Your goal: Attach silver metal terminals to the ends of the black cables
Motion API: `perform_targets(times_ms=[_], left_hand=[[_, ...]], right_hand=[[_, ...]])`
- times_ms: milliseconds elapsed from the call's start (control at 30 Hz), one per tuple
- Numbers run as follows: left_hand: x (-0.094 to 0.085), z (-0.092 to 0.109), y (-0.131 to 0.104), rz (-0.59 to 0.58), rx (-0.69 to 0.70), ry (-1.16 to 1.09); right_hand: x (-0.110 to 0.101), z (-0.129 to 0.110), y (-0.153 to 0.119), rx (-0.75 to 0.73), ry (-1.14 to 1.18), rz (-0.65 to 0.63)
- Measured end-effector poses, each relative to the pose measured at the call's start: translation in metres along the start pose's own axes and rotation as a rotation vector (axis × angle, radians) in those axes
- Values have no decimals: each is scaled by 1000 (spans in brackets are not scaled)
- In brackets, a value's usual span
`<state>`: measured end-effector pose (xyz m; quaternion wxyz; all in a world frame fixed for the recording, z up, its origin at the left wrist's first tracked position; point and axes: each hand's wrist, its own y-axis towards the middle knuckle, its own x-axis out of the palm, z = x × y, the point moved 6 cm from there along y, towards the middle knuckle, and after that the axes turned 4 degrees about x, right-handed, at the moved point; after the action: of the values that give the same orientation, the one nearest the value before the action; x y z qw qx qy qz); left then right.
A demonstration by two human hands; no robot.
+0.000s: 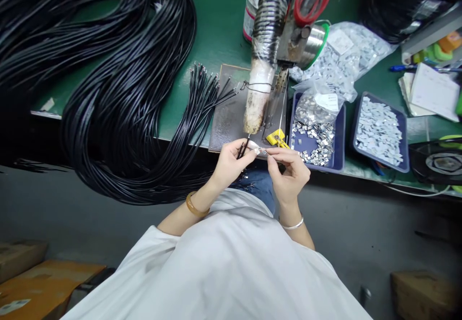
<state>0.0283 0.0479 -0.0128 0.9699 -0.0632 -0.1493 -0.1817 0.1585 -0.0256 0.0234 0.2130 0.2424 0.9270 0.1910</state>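
Black, thin cable (247, 143) held in the left hand (231, 163), running up past curled fingers, with thumb and forefinger clamped together at a tiny bright piece (263, 151); meeting it from the other side with the right hand (290, 171), thumb and forefinger pinched at the same spot, by the near edge of a dark board (225, 127). Looks like the step of fitting or dressing something small at a wire end, to judge by the pose; probably calls next for a steady grip, a true line-up and only light pressure. Cannot make out the shape between the fingertips, nor any join to the cable: too small, and largely covered. Just beyond, a yellow tool (276, 137) and a pale nozzle (254, 110), hiding part of the board. Rightward, a blue tray (340, 142) of loose metal clips (323, 149), some beneath a plastic bag (315, 103). Leftward, a fanned bundle of cable ends (200, 89) and heavy black coils (137, 137), cut off by the frame. Farther out, a red-handled tool (314, 2), cropped at the top.
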Motion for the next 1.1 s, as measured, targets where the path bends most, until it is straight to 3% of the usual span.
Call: perform_targets(times_ms=[300, 467, 667, 833, 967, 1100], left_hand=[[0, -4, -2, 7, 9, 59], [4, -2, -4, -17, 7, 98], [1, 0, -3, -6, 11, 50], [-1, 0, 1, 23, 29, 5], [-2, 2, 3, 30, 44, 35], [0, 2, 4, 36, 61, 42]], right_hand=[[-3, -4, 2, -81, -90, 13], [0, 4, 6, 96, 43, -3], [-5, 9, 4, 118, 53, 63], [2, 5, 5, -26, -97, -42], [6, -1, 4, -179, -172, -49], [7, -2, 4, -240, -210, -44]])
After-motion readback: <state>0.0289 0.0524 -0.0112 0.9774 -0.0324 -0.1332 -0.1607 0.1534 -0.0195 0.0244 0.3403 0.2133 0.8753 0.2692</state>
